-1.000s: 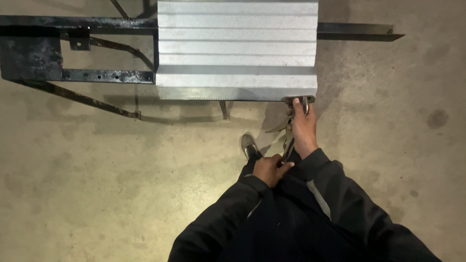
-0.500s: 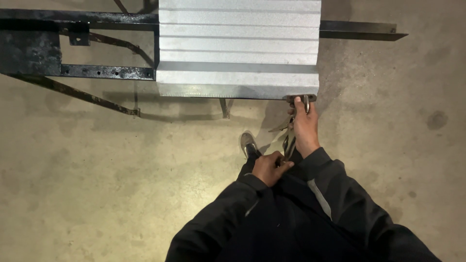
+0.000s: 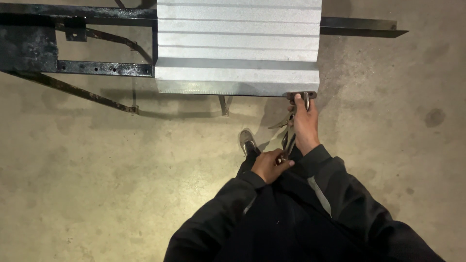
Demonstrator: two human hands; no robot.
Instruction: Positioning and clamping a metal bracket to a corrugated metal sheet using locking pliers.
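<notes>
A ribbed silver metal sheet [image 3: 238, 43] lies across a black steel frame [image 3: 58, 68]. A locking clamp plier [image 3: 290, 131] bites the sheet's near right corner. My right hand [image 3: 305, 121] rests along the plier's upper part, fingers reaching to the jaws at the sheet's edge. My left hand [image 3: 272, 165] is closed around the end of the plier's handles, close to my body. Both arms are in dark sleeves.
A bare concrete floor [image 3: 97, 194] spreads all around. My shoe [image 3: 247, 140] stands just below the sheet's front edge. A black bar [image 3: 361, 26] of the frame sticks out to the right. Thin frame struts run diagonally at the left.
</notes>
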